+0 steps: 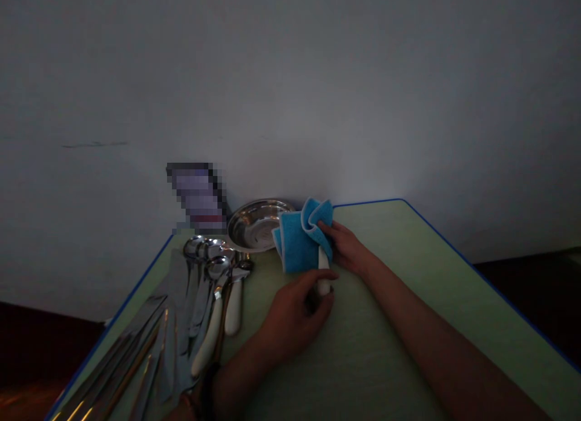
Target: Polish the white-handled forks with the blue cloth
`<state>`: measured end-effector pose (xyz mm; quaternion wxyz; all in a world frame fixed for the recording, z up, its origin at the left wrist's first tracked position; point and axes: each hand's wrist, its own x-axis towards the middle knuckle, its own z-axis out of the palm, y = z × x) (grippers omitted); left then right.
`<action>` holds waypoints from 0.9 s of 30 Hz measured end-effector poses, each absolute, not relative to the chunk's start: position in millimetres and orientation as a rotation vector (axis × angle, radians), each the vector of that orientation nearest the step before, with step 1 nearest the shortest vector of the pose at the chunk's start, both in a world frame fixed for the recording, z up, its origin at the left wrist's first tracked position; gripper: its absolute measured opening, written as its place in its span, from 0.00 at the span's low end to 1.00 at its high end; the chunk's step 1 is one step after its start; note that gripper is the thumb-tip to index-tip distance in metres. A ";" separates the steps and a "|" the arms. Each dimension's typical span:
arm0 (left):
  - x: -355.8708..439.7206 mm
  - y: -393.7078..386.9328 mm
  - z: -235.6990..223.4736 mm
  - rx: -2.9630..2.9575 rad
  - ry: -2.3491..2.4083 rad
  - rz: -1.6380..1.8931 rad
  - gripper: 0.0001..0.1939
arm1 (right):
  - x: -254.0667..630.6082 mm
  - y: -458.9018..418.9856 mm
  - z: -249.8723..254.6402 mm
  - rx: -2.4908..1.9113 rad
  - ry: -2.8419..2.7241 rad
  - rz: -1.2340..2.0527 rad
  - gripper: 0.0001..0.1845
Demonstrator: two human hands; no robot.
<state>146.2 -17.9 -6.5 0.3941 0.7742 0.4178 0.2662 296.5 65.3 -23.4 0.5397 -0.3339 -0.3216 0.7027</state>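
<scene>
My left hand (293, 315) is closed, thumb and fingers around the lower end of a white handle (323, 267) that stands almost upright. The handle belongs to a utensil whose head is hidden in a folded blue cloth (299, 245) with a pale edge. My right hand (348, 248) grips that cloth from the right side, its fingers partly behind the folds. A shiny metal bowl (242, 224) stands just behind and left of the cloth. Left of my left hand lies another white-handled utensil (233, 306), beside several metal ladles or spoons (218, 267).
Several knives and long flat metal pieces (166, 354) cover the left side of the pale green table (385, 330), which has a blue edge. A blurred-out, screen-like panel (200, 197) leans at the back left. A grey wall (290, 94) closes off the far side.
</scene>
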 end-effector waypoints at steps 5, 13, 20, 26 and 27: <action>145.7 -18.5 -4.6 1.970 1.006 0.685 0.17 | 296.7 65.0 -24.0 -0.786 -0.779 1.685 0.14; 146.0 -21.1 -0.2 1.939 1.035 0.690 0.13 | 297.6 64.6 -23.8 -0.800 -0.854 1.688 0.14; 146.4 -20.3 -6.4 2.002 1.047 0.739 0.13 | 299.0 63.6 -24.5 -0.785 -0.869 1.696 0.15; 147.1 -18.3 -4.4 1.983 1.073 0.705 0.09 | 294.9 63.2 -21.9 -0.806 -0.777 1.631 0.14; 146.9 -18.2 -4.0 1.972 1.070 0.707 0.09 | 294.4 63.7 -21.9 -0.821 -0.757 1.614 0.14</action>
